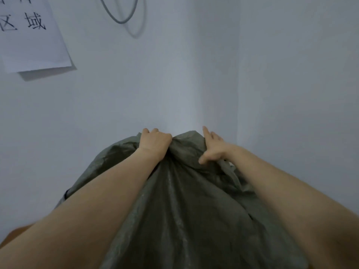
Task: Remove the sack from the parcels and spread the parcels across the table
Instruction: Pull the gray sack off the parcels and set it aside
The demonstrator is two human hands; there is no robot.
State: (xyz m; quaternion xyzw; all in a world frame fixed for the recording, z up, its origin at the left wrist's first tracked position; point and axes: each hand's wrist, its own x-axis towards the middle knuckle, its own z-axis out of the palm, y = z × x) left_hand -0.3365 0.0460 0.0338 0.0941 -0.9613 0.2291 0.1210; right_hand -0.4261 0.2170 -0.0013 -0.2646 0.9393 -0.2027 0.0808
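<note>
Left hand [155,141] fisted on the bunched top of the soft, limp grey-green sack [180,210], right hand [212,147] beside it pinching a fold, forefinger extended; parcels hidden, load probably heavy.

Dim, flat, bluish light; a soft shadow trails the cable [124,14] above the hands [155,141]. Forearms bulge with wide-angle distortion; slightly soft focus.

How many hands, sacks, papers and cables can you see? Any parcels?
Hands: 2, left hand and right hand
Grey-green sack: 1
Paper sign: 1
Grey cable: 1
Parcels: 0 visible
Total: 5
</note>
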